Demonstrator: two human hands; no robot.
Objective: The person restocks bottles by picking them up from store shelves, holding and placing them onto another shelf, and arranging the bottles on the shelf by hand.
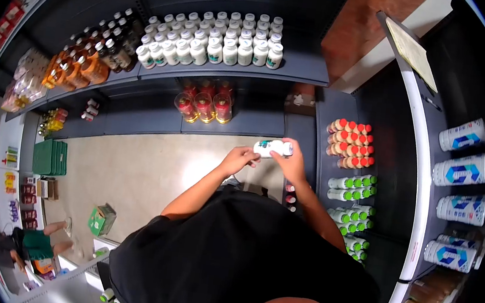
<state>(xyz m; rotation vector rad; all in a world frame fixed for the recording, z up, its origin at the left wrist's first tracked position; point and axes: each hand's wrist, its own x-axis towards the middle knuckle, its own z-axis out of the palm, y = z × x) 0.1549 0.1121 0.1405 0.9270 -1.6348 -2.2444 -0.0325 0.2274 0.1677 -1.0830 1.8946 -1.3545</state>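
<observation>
White bottle lies sideways, right hand clamped on its cap end, left hand gripping its base.

Here we are, and a black top is covering the torso!
Short sleeves are stopping around the elbows, dark fabric is rounding smoothly, and the left hand and right hand are showing bare.

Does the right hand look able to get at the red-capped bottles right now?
Probably, but not freely: the right hand is on their side with nothing visible between it and the red-capped bottles, yet it is holding the white bottle with the left hand.
</observation>
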